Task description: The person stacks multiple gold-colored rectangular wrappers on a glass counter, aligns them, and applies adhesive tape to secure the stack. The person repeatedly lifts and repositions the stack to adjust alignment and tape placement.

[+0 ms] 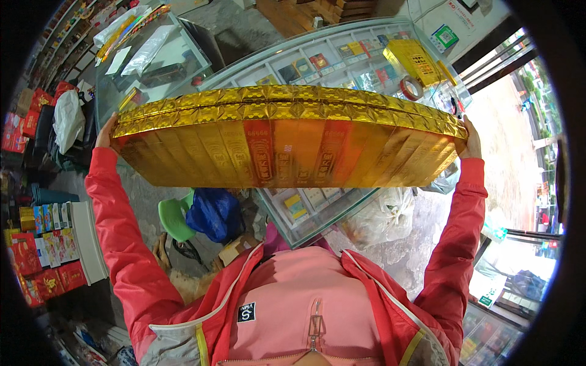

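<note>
A long, wide bundle of gold foil packets (293,151), with patterned gold edges and some red panels, is held up in front of my chest, above a glass display counter. At its left end my left hand (106,132) grips it, and at its right end my right hand (470,139) does the same; most of the fingers are hidden behind the bundle. Beyond it, a roll of tape (411,88) and a yellow box (412,63) lie on the glass counter (320,31), with small packs in compartments under the glass.
A green plastic stool (173,219) with a blue bag (215,215) stands below left. A knotted plastic bag (382,219) sits right of the counter's corner. A tan dog (192,281) is partly visible near my left arm. Shelved boxes (46,247) line the left; a bright doorway opens right.
</note>
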Demonstrator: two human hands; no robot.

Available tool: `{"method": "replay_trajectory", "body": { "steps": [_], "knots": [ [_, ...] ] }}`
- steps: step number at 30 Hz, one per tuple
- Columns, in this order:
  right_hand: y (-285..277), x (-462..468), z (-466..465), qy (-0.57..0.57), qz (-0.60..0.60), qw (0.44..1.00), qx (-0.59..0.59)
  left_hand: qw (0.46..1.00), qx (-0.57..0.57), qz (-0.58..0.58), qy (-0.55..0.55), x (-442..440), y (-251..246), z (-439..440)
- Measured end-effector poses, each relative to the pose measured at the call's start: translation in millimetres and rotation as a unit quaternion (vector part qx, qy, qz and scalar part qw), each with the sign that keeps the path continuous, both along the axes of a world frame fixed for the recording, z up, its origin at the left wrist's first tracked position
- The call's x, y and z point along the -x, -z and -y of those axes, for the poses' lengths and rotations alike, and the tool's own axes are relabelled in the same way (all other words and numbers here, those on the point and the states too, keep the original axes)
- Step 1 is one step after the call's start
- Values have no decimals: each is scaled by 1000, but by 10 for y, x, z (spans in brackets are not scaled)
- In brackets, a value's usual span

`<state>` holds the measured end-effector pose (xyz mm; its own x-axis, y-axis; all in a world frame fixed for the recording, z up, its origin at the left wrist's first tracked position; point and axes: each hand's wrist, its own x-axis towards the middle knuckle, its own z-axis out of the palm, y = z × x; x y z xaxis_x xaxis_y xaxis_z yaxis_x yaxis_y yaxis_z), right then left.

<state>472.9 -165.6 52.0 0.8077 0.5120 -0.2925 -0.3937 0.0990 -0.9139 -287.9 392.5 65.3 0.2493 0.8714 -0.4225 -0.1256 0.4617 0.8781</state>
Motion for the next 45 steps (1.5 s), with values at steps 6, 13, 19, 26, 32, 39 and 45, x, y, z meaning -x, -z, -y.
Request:
{"method": "replay_trajectory", "body": {
  "steps": [6, 13, 19, 26, 32, 39, 45],
  "knots": [
    [16, 220, 54, 0, 40, 999, -9, 998, -47, -38, -37, 72, 65, 162],
    [-8, 645, 462, -16, 107, 994, -20, 996, -86, 24, 14, 411, 102, 493],
    [-54, 921, 862, 33, 354, 917, 181, 968, -216, 9, 129, 677, 62, 788],
    [-208, 1654, 1369, 32, 439, 845, 303, 961, -275, 32, 25, 1134, 258, 2026],
    [-63, 2075, 1664, 116, 214, 952, 186, 970, -189, 147, -48, 1534, 723, 2843],
    [39, 2041, 1697, 77, 372, 885, 268, 968, -199, 144, -55, 1595, 731, 2795],
    [-165, 1872, 1491, 123, 396, 840, 350, 972, -222, 75, -25, 1356, 434, 2511]
  ]
}}
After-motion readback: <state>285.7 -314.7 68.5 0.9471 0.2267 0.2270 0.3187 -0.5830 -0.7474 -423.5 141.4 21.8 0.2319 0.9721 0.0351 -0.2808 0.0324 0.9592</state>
